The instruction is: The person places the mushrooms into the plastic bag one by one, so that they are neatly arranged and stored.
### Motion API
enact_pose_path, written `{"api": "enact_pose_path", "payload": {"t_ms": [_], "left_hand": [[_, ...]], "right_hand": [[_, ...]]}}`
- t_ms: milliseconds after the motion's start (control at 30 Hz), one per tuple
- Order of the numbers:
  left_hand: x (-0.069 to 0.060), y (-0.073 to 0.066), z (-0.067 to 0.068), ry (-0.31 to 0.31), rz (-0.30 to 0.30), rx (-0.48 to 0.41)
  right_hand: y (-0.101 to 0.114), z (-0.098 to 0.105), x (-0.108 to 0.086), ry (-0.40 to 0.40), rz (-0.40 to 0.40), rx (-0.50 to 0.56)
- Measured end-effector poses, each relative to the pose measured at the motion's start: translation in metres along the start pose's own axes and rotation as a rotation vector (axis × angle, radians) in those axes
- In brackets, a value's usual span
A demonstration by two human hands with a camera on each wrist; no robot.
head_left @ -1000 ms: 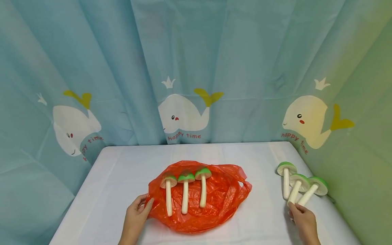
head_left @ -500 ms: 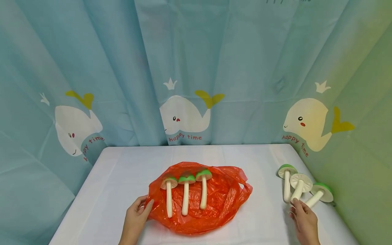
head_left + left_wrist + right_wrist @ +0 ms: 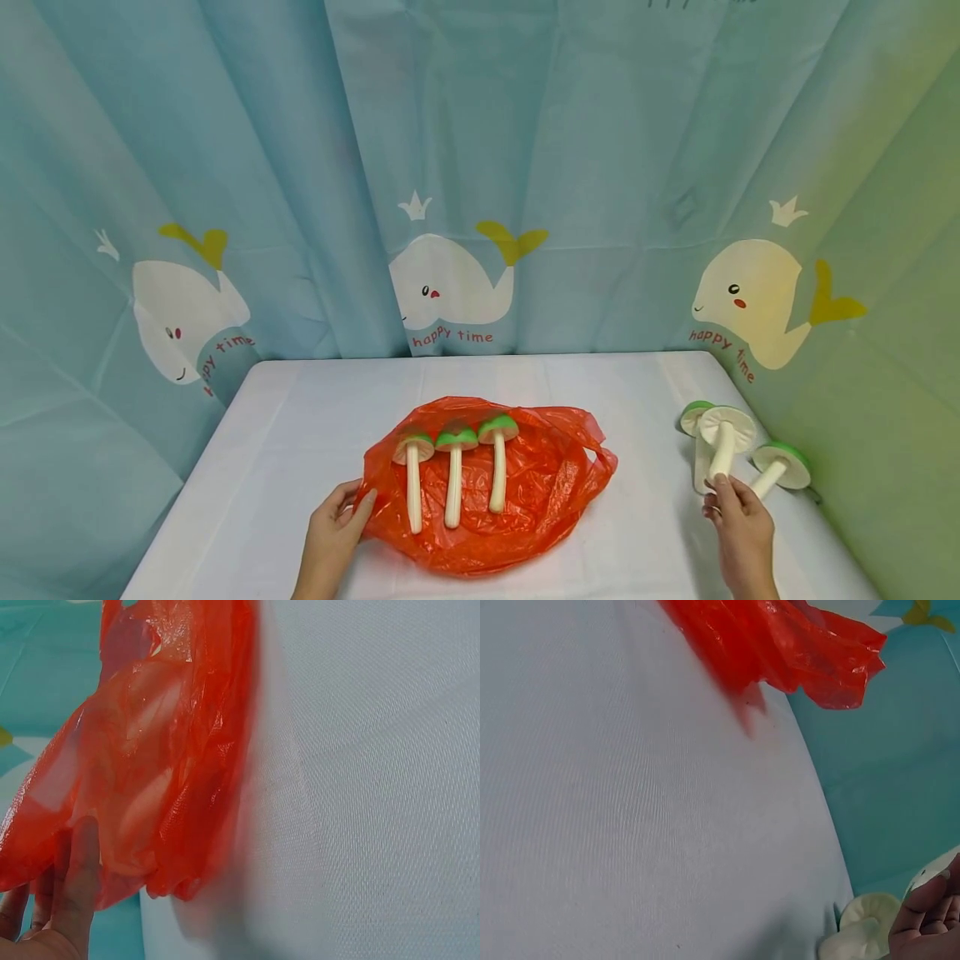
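A red plastic bag [image 3: 525,533] lies spread on the table, its near left edge pinched by my left hand [image 3: 333,521]. On the bag three toy mushrooms [image 3: 453,492] with green caps and white stems lie in a row, caps away from me. At the right, my right hand [image 3: 742,529] pinches the stem end of another such mushroom [image 3: 726,428], its pale underside facing me. Behind it, partly covered, is a second mushroom [image 3: 696,414]; a third mushroom [image 3: 787,468] lies to its right. The left wrist view shows my fingers [image 3: 79,892] at the bag's edge.
The white table [image 3: 300,433] ends at a blue curtain [image 3: 600,167] with printed whales behind, and a greenish curtain [image 3: 900,417] on the right. White tabletop separates the bag from the right-hand mushrooms.
My right hand has lifted its mushroom slightly and moved it left, so its cap now overlaps the left mushroom. The left hand and bag stay in place.
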State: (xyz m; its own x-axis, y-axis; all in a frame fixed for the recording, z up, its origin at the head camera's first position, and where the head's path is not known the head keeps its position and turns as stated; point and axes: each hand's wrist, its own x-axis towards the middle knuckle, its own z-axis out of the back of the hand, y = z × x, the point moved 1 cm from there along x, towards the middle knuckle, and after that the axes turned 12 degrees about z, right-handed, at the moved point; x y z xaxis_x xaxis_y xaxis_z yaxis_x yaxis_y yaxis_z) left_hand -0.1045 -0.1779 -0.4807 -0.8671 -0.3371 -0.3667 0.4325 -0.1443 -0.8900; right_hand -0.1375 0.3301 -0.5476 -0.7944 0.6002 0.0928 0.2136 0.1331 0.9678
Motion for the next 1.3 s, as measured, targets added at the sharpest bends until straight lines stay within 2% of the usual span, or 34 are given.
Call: {"api": "enact_pose_path", "payload": {"t_ms": [67, 167, 467, 567, 667, 767, 800, 833, 900, 1000, 1067, 1200, 1300], "left_hand": [[0.0, 0.0, 0.0, -0.002, -0.001, 0.005], [-0.001, 0.0, 0.001, -0.006, 0.0, 0.007], [-0.001, 0.001, 0.001, -0.003, -0.007, -0.012], [-0.001, 0.002, 0.001, 0.0, -0.008, -0.027], [-0.001, 0.002, 0.001, 0.004, -0.012, -0.025], [0.0, 0.002, 0.001, 0.003, -0.009, -0.017], [0.0, 0.003, 0.001, 0.003, -0.009, -0.015], [0.0, 0.003, 0.001, 0.003, -0.008, -0.014], [0.0, 0.003, 0.001, 0.004, -0.003, -0.017], [-0.001, 0.003, 0.002, 0.002, 0.009, -0.015], [-0.002, 0.003, 0.002, -0.003, 0.021, -0.004], [-0.002, 0.001, 0.002, -0.007, 0.017, 0.015], [-0.002, 0.001, 0.003, -0.002, -0.009, 0.016]], "right_hand": [[-0.011, 0.002, 0.005, -0.008, 0.012, 0.006], [-0.015, 0.0, 0.006, -0.01, 0.031, 0.044], [0.015, -0.024, -0.015, 0.158, 0.15, 0.203], [0.015, -0.026, -0.015, 0.205, 0.187, 0.188], [0.001, -0.018, -0.006, 0.248, 0.237, 0.199], [-0.003, -0.016, -0.003, 0.282, 0.249, 0.166], [-0.003, -0.017, -0.002, 0.28, 0.253, 0.196], [0.0, -0.019, -0.004, 0.291, 0.254, 0.229], [0.015, -0.026, -0.012, 0.29, 0.241, 0.209], [0.036, -0.039, -0.025, 0.308, 0.225, 0.283], [0.05, -0.049, -0.034, 0.332, 0.215, 0.27], [0.063, -0.061, -0.044, 0.396, 0.232, 0.292], [0.066, -0.067, -0.047, 0.443, 0.262, 0.277]]}}
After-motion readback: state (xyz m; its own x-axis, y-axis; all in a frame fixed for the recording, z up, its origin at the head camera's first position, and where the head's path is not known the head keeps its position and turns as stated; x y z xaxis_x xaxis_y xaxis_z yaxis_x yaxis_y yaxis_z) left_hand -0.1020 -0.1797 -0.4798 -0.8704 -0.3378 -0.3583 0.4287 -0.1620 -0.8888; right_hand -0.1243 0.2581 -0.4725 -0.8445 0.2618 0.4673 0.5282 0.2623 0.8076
